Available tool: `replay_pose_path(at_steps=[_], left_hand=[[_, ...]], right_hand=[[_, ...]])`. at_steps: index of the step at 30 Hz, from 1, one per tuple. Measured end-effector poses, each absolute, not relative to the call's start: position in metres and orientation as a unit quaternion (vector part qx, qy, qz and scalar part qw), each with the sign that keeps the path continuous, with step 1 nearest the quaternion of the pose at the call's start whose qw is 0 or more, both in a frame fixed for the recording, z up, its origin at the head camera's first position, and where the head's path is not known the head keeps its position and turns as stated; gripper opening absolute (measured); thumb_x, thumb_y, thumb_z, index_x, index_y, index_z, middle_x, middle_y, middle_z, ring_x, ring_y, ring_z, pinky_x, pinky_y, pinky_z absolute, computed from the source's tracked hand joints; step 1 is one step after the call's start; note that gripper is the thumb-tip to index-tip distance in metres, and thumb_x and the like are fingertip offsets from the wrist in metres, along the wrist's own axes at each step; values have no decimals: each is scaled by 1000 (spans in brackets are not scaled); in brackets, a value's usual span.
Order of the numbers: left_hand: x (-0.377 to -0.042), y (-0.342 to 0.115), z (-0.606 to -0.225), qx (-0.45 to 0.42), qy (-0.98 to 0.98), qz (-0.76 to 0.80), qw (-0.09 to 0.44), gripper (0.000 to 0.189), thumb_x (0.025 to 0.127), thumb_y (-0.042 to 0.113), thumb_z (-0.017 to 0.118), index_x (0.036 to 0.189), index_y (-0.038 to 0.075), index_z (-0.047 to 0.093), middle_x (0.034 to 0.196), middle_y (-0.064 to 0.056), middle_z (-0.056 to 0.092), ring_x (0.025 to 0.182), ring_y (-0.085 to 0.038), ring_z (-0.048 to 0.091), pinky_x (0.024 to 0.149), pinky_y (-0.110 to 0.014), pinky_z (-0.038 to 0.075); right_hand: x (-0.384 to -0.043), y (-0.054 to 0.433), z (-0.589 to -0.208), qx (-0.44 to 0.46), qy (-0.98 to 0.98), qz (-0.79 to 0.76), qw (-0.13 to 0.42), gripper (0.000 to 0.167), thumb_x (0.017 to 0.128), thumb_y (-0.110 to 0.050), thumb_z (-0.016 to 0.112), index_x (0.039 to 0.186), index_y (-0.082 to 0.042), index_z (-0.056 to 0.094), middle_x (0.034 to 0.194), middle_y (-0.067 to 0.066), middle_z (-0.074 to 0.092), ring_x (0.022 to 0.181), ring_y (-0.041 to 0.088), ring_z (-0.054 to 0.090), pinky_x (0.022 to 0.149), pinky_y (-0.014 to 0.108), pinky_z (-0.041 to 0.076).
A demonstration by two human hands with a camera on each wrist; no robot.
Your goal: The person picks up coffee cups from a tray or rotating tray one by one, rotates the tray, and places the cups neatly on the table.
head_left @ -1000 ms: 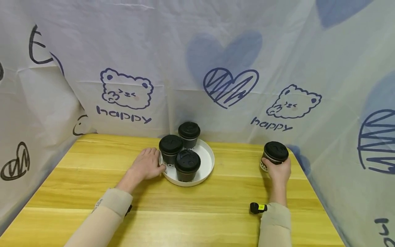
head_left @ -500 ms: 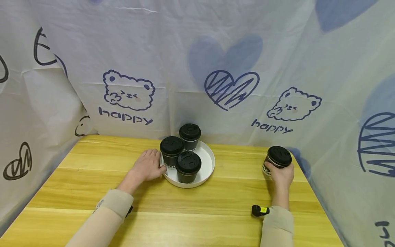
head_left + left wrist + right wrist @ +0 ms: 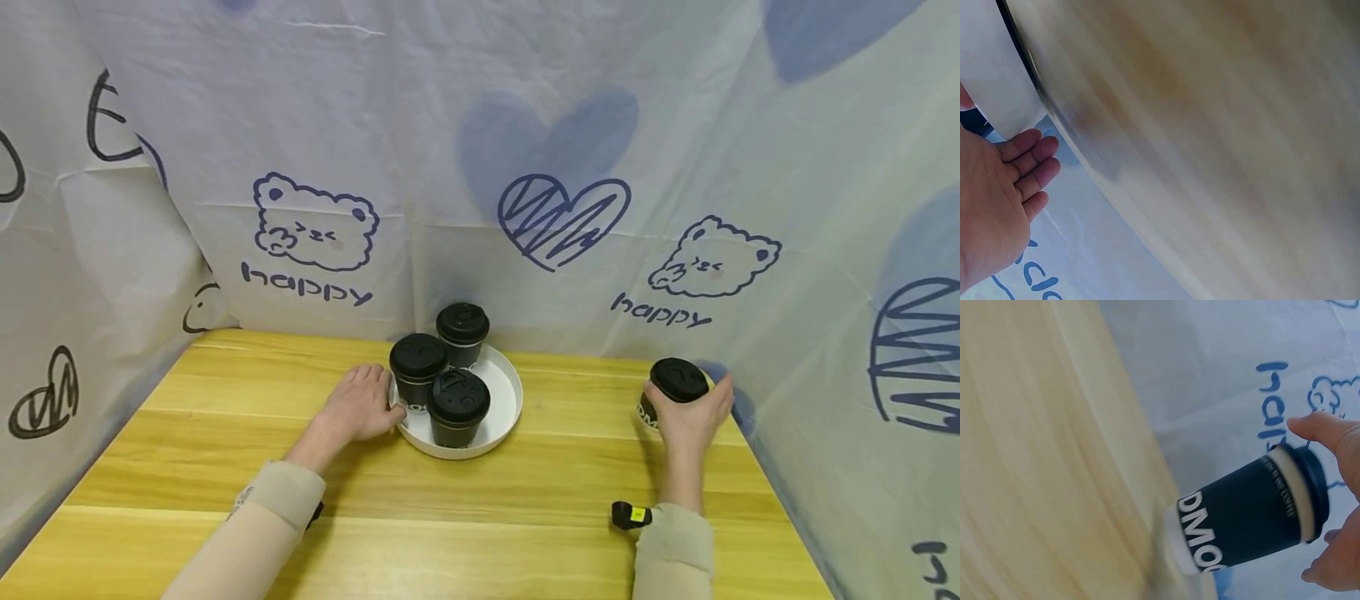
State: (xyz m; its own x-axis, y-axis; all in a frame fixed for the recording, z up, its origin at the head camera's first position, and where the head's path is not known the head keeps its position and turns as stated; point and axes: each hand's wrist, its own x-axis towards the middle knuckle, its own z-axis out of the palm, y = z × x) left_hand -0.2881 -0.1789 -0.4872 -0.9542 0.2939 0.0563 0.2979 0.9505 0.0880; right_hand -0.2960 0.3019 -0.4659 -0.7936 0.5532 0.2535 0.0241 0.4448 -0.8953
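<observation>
On the right of the table in the head view stands a black paper coffee cup [image 3: 678, 380] with a black lid and white lettering. My right hand [image 3: 688, 423] is spread around its near side. In the right wrist view the thumb and fingers stand apart from the cup's lid [image 3: 1314, 490]. At the left, my left hand [image 3: 362, 404] lies with relaxed fingers beside the round white tray [image 3: 504, 400], its thumb at the rim. The left wrist view shows the loosely bent fingers [image 3: 1038, 178] near the tray's side. Three similar lidded cups [image 3: 457, 398] stand upright together on the tray.
The wooden table [image 3: 450, 533] ends at a white cloth backdrop [image 3: 435, 125] printed with bears and hearts. The cloth also hangs along both sides. A black strap device with a yellow label [image 3: 632, 515] is at the right wrist.
The right hand shifted the cup slightly right and nearer, then spread its fingers off it. The left hand and the tray with its cups stay in place.
</observation>
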Motion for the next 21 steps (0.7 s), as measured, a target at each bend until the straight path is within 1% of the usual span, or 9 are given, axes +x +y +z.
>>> replay_pose_path(at_steps=[2,9,13,16,17,21], left_hand=[[-288,-179,-488,-151,-987,-49,22,73,93,45,54,136,-14,51,140,-32,53,135,-46,46,120,-56,32],[-288,-177,-488,-151,-987,-53,20,75,93,46,54,138,-14,50,143,-32,52,137,-47,44,122,-56,30],[-288,-177,-487,-148,-987,-53,16,74,93,45,54,138,-14,50,143,-32,52,137,-46,44,122,-56,30],[-287,-178,-487,-146,-988,-52,16,75,93,45,54,139,-14,50,144,-32,51,137,-46,44,122,-56,30],[-287,-178,-487,-145,-988,-53,15,75,94,45,54,140,-14,49,144,-32,51,138,-47,44,122,-56,30],[-288,-178,-487,-145,-988,-53,17,75,93,45,54,140,-14,49,144,-32,51,138,-47,44,122,-56,30]], right_hand=[[-295,298,-462,-166,-811,488,278,120,82,-26,87,168,-14,3,173,13,6,159,33,5,128,54,15],[-291,280,-445,-131,-820,470,300,110,86,-24,84,168,-16,11,173,11,12,159,32,11,128,54,17],[-288,265,-437,-109,-820,476,297,104,88,-25,82,167,-18,15,172,11,15,158,34,14,127,57,17],[-288,254,-435,-98,-823,481,285,96,91,-28,79,167,-20,21,171,11,21,156,36,21,125,59,22],[-288,250,-435,-92,-824,482,283,93,92,-28,78,166,-20,23,170,11,25,155,38,25,124,59,25],[-292,235,-438,-62,-822,492,280,79,94,-23,75,162,-13,34,162,14,39,146,38,39,120,54,36]])
